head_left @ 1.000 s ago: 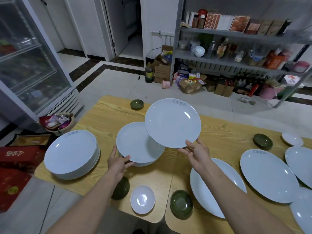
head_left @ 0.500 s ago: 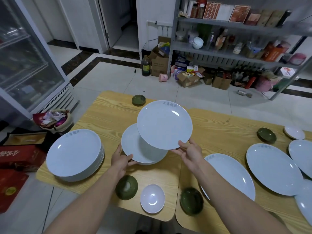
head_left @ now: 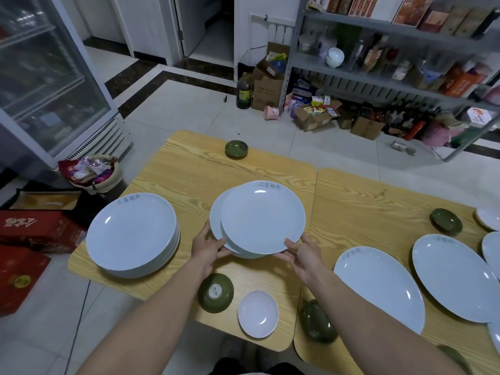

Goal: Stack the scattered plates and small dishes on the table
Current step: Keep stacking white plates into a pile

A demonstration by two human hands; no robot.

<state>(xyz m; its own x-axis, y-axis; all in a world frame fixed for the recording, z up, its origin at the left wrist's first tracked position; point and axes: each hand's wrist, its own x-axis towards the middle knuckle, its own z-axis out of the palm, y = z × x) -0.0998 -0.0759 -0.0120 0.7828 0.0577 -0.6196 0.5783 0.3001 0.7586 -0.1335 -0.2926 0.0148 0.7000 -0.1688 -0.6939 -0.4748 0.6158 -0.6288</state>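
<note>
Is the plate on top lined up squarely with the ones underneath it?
No, the top plate is offset to the right, leaving the left rim of the pile beneath it showing.

Single head-worn wide-angle view, looking forward and down from the near side of the table.

The camera sits above the near edge of the wooden table (head_left: 189, 174). It is close enough that both forearms rise from the bottom of the frame to the left hand (head_left: 207, 249) and right hand (head_left: 303, 254). These grip the lower stack (head_left: 216, 223) and the top plate (head_left: 262, 216) near frame centre. Beyond lie the floor, a fridge (head_left: 48, 77) at upper left and a metal shelf (head_left: 378, 79) at upper right. The shelf goods are smeared, perhaps by head motion.
</note>
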